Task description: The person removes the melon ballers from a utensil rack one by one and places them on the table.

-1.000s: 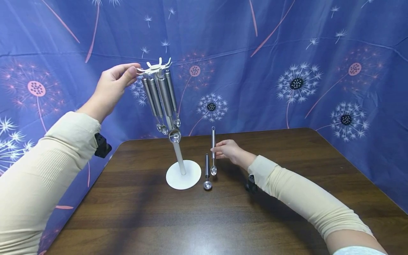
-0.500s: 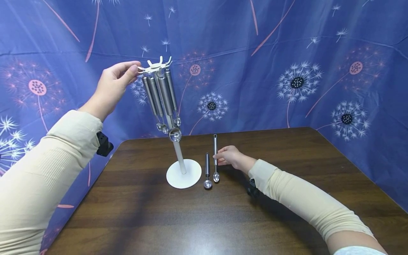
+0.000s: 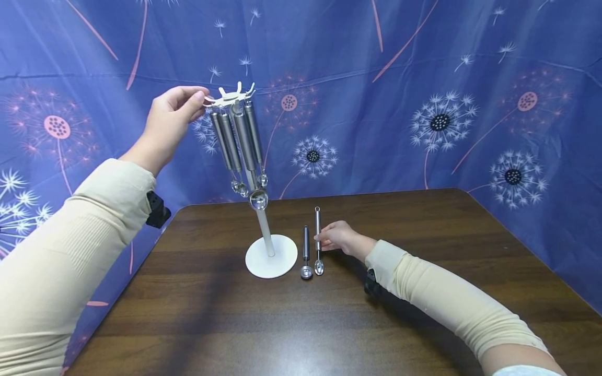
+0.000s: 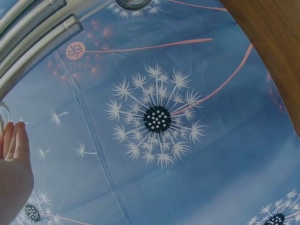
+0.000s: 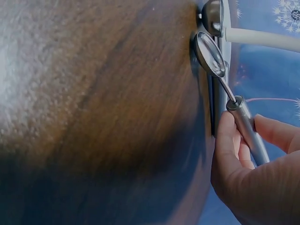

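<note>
My left hand (image 3: pixel 171 122) pinches a hook at the left edge of the white utensil rack (image 3: pixel 230 98). Several steel-handled scoops (image 3: pixel 242 136) hang from it, heads down. The rack's pole leans down to a round white base (image 3: pixel 257 263). My right hand (image 3: pixel 340 236) holds an oval melon baller (image 3: pixel 317 223) by its steel handle, between thumb and fingers. Its oval bowl (image 5: pixel 211 54) points toward me, at or just above the table. Just left of it lies a round-headed scoop (image 3: pixel 306 245). In the left wrist view, only part of my left hand (image 4: pixel 16 164) shows.
A dark brown wooden table (image 3: pixel 282 324) carries the rack and both loose scoops. Behind it hangs a blue cloth (image 3: pixel 357 125) printed with dandelions. The rack stands toward the table's back left.
My right hand has lowered the oval melon baller toward me, bringing its bowl level with the round scoop's head. My left hand stays on the rack's hook, barely moving.
</note>
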Action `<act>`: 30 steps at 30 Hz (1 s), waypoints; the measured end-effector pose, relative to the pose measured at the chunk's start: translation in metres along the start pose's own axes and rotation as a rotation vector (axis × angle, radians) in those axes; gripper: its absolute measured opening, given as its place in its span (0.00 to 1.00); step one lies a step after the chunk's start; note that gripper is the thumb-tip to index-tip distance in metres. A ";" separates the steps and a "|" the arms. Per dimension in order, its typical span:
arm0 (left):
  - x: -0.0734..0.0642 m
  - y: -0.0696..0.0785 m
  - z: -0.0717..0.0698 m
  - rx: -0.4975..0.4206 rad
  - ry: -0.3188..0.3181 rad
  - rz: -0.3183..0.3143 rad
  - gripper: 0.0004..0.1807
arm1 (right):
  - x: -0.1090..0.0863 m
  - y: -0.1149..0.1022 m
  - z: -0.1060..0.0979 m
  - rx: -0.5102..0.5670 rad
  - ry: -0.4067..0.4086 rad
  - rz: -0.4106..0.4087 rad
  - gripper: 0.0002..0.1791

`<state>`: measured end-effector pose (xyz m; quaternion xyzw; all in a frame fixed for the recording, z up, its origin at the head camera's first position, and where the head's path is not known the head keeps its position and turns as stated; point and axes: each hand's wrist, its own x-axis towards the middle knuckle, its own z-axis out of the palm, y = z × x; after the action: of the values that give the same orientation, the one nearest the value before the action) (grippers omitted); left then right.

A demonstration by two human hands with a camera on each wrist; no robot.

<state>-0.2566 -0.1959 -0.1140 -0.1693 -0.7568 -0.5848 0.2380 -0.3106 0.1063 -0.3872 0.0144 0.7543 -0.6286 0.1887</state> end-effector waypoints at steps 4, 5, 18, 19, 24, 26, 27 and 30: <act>0.001 0.002 -0.001 0.008 0.007 -0.009 0.19 | 0.002 0.003 0.001 -0.011 0.003 -0.003 0.12; 0.002 0.002 -0.001 0.016 0.007 -0.012 0.20 | 0.003 0.004 0.001 -0.013 0.004 -0.003 0.11; -0.002 0.001 -0.003 0.051 0.000 -0.028 0.24 | 0.004 0.014 0.003 -0.032 0.004 0.040 0.06; -0.002 0.001 -0.003 0.047 -0.002 -0.027 0.24 | 0.004 0.015 0.003 -0.036 0.006 0.040 0.07; -0.002 0.001 -0.004 0.015 -0.008 -0.033 0.25 | 0.006 0.018 0.003 -0.042 0.017 0.048 0.10; -0.002 0.000 -0.003 -0.001 -0.006 -0.033 0.25 | 0.007 0.018 0.003 -0.047 0.026 0.053 0.11; -0.002 0.000 -0.003 0.001 -0.005 -0.029 0.25 | 0.007 0.018 0.004 -0.049 0.031 0.056 0.12; -0.003 -0.001 -0.003 -0.003 -0.004 -0.028 0.25 | 0.006 0.015 0.006 -0.067 0.059 0.072 0.12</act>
<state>-0.2543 -0.1990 -0.1157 -0.1602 -0.7586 -0.5890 0.2278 -0.3103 0.1024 -0.4041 0.0536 0.7792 -0.5951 0.1893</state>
